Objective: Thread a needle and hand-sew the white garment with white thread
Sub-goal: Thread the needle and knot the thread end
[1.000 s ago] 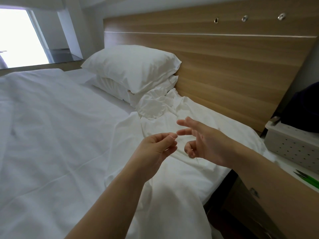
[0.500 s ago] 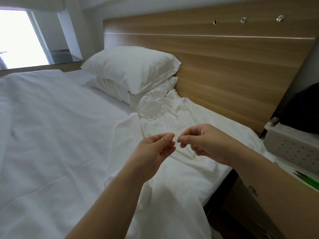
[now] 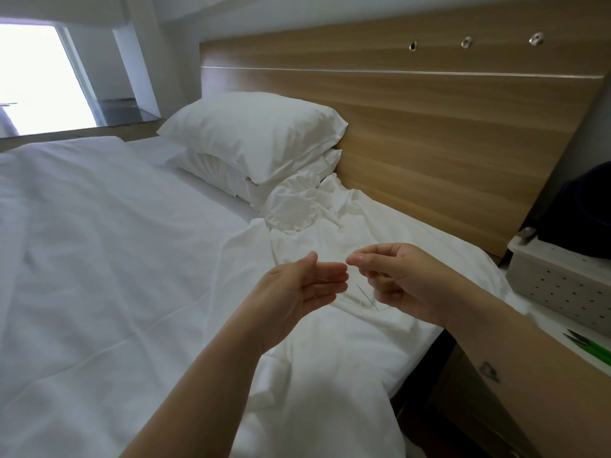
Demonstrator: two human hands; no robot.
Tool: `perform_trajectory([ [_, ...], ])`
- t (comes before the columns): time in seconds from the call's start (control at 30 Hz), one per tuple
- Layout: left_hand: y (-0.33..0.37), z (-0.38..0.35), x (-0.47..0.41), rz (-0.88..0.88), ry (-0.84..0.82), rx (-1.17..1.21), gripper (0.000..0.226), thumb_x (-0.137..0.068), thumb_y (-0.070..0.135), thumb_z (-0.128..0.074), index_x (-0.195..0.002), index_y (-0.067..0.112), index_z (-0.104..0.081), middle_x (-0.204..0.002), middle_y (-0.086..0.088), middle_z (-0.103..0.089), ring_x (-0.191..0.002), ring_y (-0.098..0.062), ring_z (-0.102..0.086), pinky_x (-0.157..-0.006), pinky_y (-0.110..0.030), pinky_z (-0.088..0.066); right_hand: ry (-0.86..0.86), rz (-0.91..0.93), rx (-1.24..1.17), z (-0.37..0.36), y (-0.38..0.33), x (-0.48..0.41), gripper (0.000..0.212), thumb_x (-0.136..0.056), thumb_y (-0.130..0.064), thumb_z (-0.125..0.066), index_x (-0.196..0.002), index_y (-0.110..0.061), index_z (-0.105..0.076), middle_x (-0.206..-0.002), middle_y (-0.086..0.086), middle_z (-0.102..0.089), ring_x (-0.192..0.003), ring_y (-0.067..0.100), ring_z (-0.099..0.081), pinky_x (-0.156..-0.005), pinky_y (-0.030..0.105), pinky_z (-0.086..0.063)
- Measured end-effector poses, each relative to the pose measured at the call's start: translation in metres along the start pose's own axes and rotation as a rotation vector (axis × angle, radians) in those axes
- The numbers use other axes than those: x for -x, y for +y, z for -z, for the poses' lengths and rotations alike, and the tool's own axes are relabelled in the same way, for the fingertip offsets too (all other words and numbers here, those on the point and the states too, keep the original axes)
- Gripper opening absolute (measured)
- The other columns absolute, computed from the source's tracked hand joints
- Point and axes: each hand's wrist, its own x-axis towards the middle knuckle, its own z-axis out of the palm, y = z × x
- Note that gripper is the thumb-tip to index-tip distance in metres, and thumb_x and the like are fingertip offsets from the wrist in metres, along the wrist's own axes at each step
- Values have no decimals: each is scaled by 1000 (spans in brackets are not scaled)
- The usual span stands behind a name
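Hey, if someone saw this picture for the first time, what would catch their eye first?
Two bare hands almost touch mid-frame over the white garment rumpled on the bed: the left hand open and flat, the right hand pinched at thumb and forefinger, a thin needle slanting from under its curled fingers. Behind them, stacked white pillows lie beside a wide wooden headboard.

Open bed [image 3: 99, 276] lies to our left; pillows [image 3: 258, 133] and headboard [image 3: 429, 127] block ahead; a perforated box [image 3: 562, 282] flanks our right hand [image 3: 406, 282].
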Motion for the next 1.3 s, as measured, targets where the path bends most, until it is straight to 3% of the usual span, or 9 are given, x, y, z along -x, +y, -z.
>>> perform_trajectory([
  [0.17,-1,-8,1,1,-46,-42,48,-104,33,-31,-104,4,-69,-106,-13,-73,-102,-22,-69,-93,-32,-52,-4,-7,-34,-6,-1,5,7,-87,-16,-64,-82,-12,-67,-51,-9,-47,-41,4,-28,-45,17,-25],
  [0.3,-2,-13,0,90,-65,91,68,-101,50,-22,-104,0,-69,-107,-15,-72,-103,-23,-69,-91,-32,-51,48,50,124,-10,1,9,7,-86,-18,-66,-87,-13,-71,-52,-11,-53,-46,3,-42,-53,16,-38],
  [0.4,-4,-15,-3,156,-115,195,84,-97,62,-13,-110,0,-67,-116,-15,-69,-111,-21,-66,-93,-31,-50,55,132,202,-15,1,10,6,-85,-16,-67,-87,-13,-71,-64,-11,-67,-59,-3,-61,-59,12,-44],
  [0.5,-4,-16,-4,184,-141,309,96,-91,72,-10,-113,-3,-66,-121,-15,-67,-114,-21,-64,-98,-32,-47,68,163,254,-19,1,9,4,-84,-17,-69,-85,-15,-72,-77,-3,-72,-76,5,-68,-68,14,-49],
  [0.57,-5,-17,-4,197,-156,373,102,-88,76,-9,-111,-4,-68,-122,-17,-66,-115,-22,-63,-100,-33,-46,83,181,308,-20,1,9,4,-84,-19,-69,-83,-18,-73,-80,0,-72,-76,8,-69,-71,17,-51],
  [0.73,-8,-17,-3,233,-194,529,107,-85,80,-14,-114,-10,-65,-127,-24,-60,-127,-29,-54,-113,-39,-36,28,233,336,-23,-2,13,4,-85,-14,-68,-83,-15,-71,-63,-6,-69,-61,3,-66,-58,11,-49],
  [0.87,-5,-14,-1,259,-215,638,108,-87,78,-19,-117,-17,-59,-113,-28,-63,-104,-33,-65,-104,-40,-45,-74,272,480,-19,-7,16,8,-83,-9,-71,-79,-17,-71,-61,-10,-68,-59,-3,-63,-57,7,-44],
  [1.1,-1,-12,-1,289,-219,642,109,-88,77,-17,-129,-19,-46,-135,-32,-50,-122,-38,-53,-102,-36,-44,-153,320,708,-18,-10,17,6,-81,-10,-73,-81,-16,-74,-66,-30,-61,-68,-10,-60,-64,5,-43],
  [1.3,1,-13,1,280,-209,601,109,-89,77,-16,-122,-21,-51,-127,-31,-56,-111,-38,-60,-94,-33,-50,-135,362,760,-20,-8,14,7,-81,-14,-74,-85,-19,-76,-69,-33,-59,-72,-10,-59,-65,6,-44],
])
